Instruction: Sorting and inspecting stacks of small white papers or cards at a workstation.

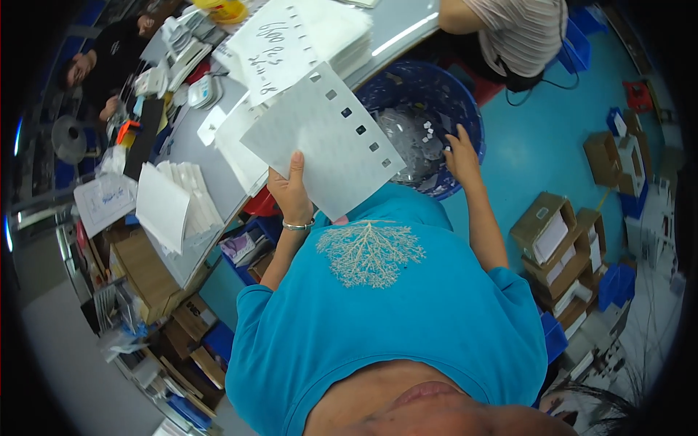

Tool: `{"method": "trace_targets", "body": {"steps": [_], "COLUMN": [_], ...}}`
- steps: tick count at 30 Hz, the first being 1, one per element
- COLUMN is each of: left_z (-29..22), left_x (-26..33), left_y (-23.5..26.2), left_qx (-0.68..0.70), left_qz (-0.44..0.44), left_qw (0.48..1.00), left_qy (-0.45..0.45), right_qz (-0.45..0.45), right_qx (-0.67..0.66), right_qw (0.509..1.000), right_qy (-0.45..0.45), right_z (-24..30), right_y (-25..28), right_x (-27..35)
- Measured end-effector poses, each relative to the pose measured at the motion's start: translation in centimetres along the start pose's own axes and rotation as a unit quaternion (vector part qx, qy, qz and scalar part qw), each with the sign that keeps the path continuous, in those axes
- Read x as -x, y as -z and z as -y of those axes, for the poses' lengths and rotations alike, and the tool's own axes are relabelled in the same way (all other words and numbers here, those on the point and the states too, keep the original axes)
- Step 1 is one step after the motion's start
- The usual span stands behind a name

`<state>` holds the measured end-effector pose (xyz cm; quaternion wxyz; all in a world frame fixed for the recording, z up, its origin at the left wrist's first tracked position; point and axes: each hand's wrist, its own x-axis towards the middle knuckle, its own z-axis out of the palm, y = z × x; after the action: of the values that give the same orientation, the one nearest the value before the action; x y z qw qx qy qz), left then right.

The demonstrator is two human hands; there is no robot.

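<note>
From my remote post I see the left hand (289, 192), fingers clamped on the lower edge of a white rectangular paper sheet with a row of small square cut-outs (325, 142), holding it just above the grey desk (190, 142). The right hand (461, 154), fingers spread and holding nothing, reaches over the rim of a round blue plastic basket (465, 109) of clear plastic scraps (413, 142) on the teal floor (542, 145).

Two hands: left (291, 192), right (461, 154); one white perforated sheet (323, 142); one blue bin (429, 94).
</note>
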<state>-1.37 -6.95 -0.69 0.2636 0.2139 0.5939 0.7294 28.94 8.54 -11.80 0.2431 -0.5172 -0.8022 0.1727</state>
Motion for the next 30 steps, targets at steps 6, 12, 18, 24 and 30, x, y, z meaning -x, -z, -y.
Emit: {"method": "trace_targets", "body": {"steps": [6,12,18,24,30], "left_z": [-3.5,-1.5,-4.8,-11.5,-10.9], "left_x": [-3.4,-9.6,-6.1,-5.3,-4.0], "left_y": [10.5,19.3,18.1,24.6,24.9], "left_qx": [-0.046,-0.267,-0.527,-0.654,-0.534], "left_qz": [-0.111,-0.134,-0.034,-0.117,-0.212], "left_qw": [0.992,0.953,0.791,0.695,0.770], "left_qy": [-0.041,-0.053,-0.309,-0.276,-0.277], "right_qz": [0.065,0.080,0.118,0.354,0.531], "right_qx": [-0.143,-0.061,-0.063,-0.276,-0.397], "right_qw": [0.968,0.993,0.991,0.891,0.748], "right_qy": [-0.197,-0.057,0.001,-0.067,-0.011], "right_z": [0.0,1.9,4.4,16.6,43.0], "right_y": [-3.2,-6.8,-8.6,-12.4,-16.1], "right_x": [-0.2,-0.8,-0.6,-2.7,-6.8]}}
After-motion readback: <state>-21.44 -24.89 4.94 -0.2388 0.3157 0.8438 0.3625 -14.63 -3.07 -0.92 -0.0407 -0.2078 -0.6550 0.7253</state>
